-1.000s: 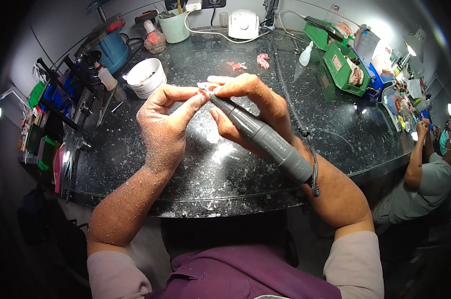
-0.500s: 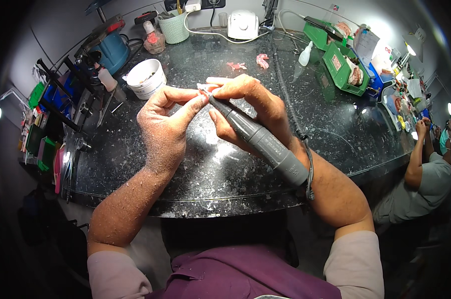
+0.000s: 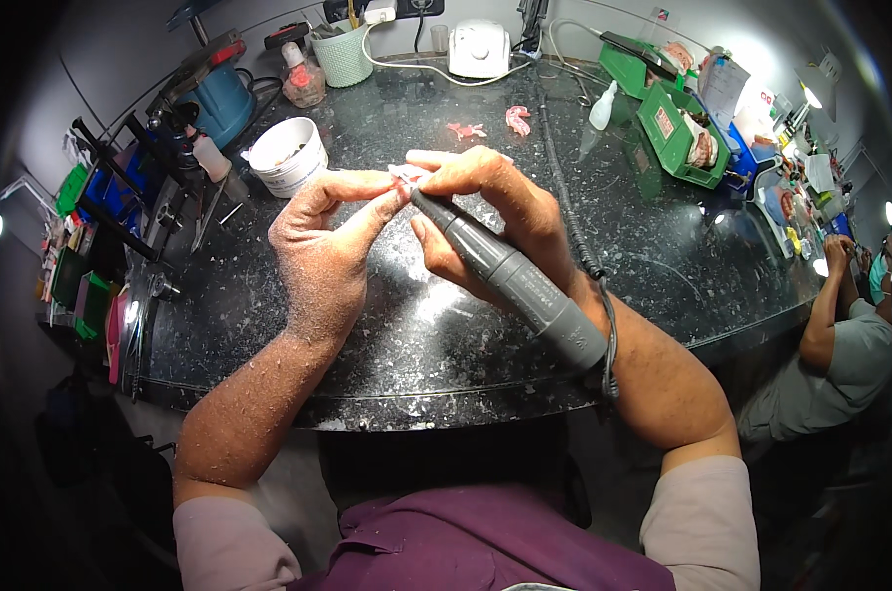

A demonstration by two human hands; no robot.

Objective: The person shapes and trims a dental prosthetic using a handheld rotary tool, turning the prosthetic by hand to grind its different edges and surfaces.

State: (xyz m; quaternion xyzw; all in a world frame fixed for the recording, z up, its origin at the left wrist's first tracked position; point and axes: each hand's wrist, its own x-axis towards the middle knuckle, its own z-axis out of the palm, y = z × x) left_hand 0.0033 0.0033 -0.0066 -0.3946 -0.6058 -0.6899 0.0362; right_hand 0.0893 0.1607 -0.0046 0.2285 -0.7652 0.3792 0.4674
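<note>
Near the middle, my left hand (image 3: 323, 246) is closed, thumb and forefinger pinching a small pink and whitish piece (image 3: 403, 174) dusted with shavings. My right hand (image 3: 510, 212) is closed round a thick dark grey rotary handpiece (image 3: 505, 271), its tip touching or very near that piece, with fingertips against it; the exact contact is hidden. A coiled cord hangs from the handpiece's back end. Fine pale dust covers my left hand and forearm. Beyond my hands, two small pink pieces (image 3: 466, 130) (image 3: 518, 120) lie on the dark speckled bench (image 3: 426, 364).
A white tub (image 3: 286, 167) stands left of my hands, with tools and a blue machine (image 3: 220, 103) behind. A white control box (image 3: 478, 49) sits at the back. Green trays (image 3: 682, 138) with dental models and a dropper bottle (image 3: 604, 108) are right. A co-worker (image 3: 840, 364) sits at far right.
The back end of the handpiece and its cord have shifted slightly left, with my right hand following a little. My left hand is almost unchanged, still pinching the piece.
</note>
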